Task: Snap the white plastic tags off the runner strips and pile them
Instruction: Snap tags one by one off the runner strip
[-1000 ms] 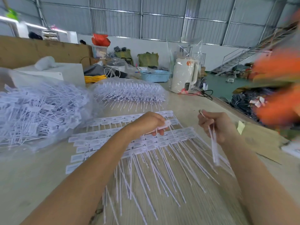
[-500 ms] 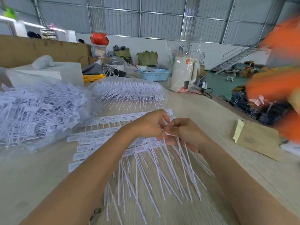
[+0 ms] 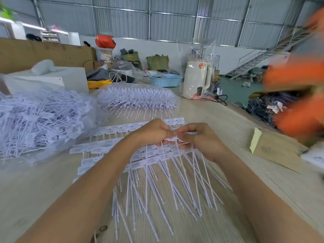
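Head view: both hands meet over the middle of the table [image 3: 219,120]. Left hand [image 3: 154,132] and right hand [image 3: 198,137] are close together, fingertips touching, each pinching the same white tag [image 3: 172,138] at the head of a strip. Judged to be mid-snap; whether the tag is already free cannot be told. Beneath the hands lie several rows of runner strips [image 3: 105,146], tags attached, long thin tails fanned toward the camera. That is work left, and plenty of it. Far left, a big loose pile [image 3: 40,120] of tags in clear plastic, likely the finished lot. Behind the strips, a bagged bundle [image 3: 136,99] of neat strips, seemingly untouched. Judgement: well under way, a good heap done, but the spread rows and the bundle remain. Orange blur at right edge, unidentifiable.
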